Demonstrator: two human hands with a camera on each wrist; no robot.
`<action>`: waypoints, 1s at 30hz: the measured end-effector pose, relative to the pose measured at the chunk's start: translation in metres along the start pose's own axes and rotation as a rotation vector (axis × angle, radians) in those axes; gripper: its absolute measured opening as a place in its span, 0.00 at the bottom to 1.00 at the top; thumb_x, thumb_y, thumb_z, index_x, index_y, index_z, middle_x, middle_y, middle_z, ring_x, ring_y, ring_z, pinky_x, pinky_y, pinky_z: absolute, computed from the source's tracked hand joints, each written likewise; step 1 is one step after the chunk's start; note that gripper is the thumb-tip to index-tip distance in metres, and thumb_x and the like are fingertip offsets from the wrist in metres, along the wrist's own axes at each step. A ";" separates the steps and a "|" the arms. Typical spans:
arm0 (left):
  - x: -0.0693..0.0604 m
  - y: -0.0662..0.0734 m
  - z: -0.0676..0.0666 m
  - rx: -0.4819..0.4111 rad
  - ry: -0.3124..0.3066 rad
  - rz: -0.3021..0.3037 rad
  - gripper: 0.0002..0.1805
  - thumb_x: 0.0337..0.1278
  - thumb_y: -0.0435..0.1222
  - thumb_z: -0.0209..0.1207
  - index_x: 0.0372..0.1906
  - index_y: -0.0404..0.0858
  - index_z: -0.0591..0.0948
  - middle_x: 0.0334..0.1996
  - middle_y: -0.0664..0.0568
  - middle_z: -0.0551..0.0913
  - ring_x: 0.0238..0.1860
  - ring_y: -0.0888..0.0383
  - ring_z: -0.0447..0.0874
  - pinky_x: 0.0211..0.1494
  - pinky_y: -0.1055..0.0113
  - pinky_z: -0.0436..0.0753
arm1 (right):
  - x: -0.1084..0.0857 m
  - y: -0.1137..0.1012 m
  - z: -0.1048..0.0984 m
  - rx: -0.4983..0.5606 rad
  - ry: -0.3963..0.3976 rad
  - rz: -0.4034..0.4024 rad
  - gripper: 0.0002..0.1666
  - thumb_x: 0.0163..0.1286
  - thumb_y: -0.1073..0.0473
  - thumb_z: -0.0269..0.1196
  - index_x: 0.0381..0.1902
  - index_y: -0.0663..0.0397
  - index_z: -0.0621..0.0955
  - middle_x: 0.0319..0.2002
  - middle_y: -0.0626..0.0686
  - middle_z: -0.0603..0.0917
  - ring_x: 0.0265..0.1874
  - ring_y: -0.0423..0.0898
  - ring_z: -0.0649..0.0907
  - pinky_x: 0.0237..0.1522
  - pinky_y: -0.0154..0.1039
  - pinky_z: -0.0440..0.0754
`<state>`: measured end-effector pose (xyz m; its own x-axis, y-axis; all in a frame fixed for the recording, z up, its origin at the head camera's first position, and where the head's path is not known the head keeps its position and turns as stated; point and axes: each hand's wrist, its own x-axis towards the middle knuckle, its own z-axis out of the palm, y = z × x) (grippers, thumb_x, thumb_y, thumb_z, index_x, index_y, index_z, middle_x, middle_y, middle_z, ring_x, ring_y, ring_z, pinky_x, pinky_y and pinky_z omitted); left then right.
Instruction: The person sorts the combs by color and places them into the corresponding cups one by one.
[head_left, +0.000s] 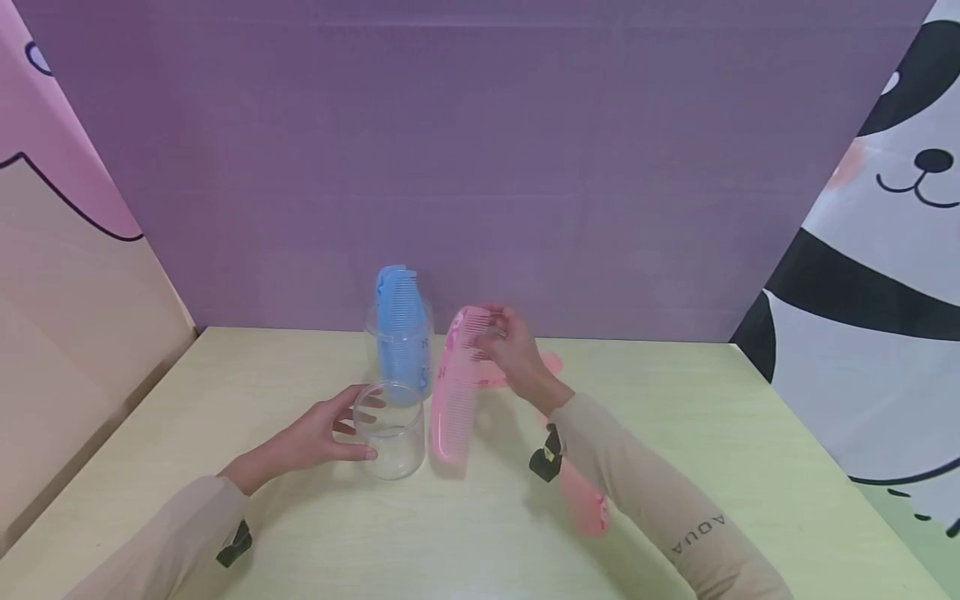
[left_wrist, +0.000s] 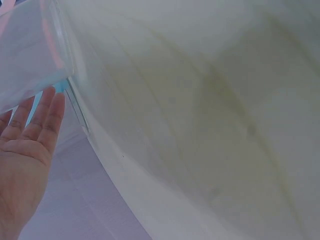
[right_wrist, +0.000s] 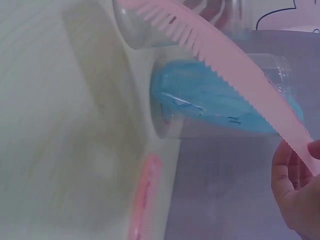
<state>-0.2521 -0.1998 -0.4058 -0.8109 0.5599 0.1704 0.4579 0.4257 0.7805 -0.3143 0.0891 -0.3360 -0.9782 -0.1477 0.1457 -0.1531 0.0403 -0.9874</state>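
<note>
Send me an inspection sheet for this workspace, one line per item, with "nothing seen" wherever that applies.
Surface: pale table.
Job's things: near container, clear, upright, no combs inside; far container, clear, with blue combs standing in it; raised pink comb; back pink comb and front pink comb on the table, partly hidden by the right arm.
Clutter: nothing seen.
Left grip: thumb and fingers around the near container.
Right grip: holds the raised pink comb near its upper end.
Cables: nothing seen.
Surroundings: purple backdrop; panda picture at right; pink cartoon picture at left.
</note>
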 end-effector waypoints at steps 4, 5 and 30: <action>0.000 0.001 0.000 0.000 -0.002 0.009 0.44 0.43 0.43 0.68 0.66 0.40 0.59 0.59 0.41 0.71 0.55 0.43 0.75 0.51 0.55 0.80 | 0.001 -0.012 -0.002 0.028 0.001 -0.057 0.29 0.57 0.76 0.53 0.57 0.59 0.65 0.50 0.58 0.74 0.37 0.44 0.80 0.35 0.35 0.82; 0.000 0.001 0.000 0.000 -0.001 0.011 0.44 0.43 0.43 0.68 0.66 0.40 0.59 0.59 0.40 0.71 0.55 0.42 0.75 0.51 0.55 0.80 | 0.002 -0.015 -0.002 0.032 0.004 -0.072 0.29 0.57 0.76 0.53 0.57 0.58 0.65 0.50 0.58 0.74 0.37 0.44 0.80 0.34 0.35 0.82; 0.000 -0.002 0.000 0.012 -0.003 0.026 0.44 0.43 0.43 0.68 0.66 0.43 0.59 0.59 0.42 0.72 0.55 0.44 0.76 0.50 0.60 0.81 | 0.007 -0.070 0.013 0.195 -0.011 -0.444 0.26 0.58 0.77 0.57 0.54 0.61 0.67 0.43 0.49 0.77 0.36 0.43 0.79 0.40 0.32 0.81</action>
<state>-0.2535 -0.2007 -0.4071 -0.7977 0.5730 0.1882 0.4829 0.4198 0.7685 -0.3081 0.0725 -0.2666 -0.8227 -0.1194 0.5558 -0.5251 -0.2149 -0.8235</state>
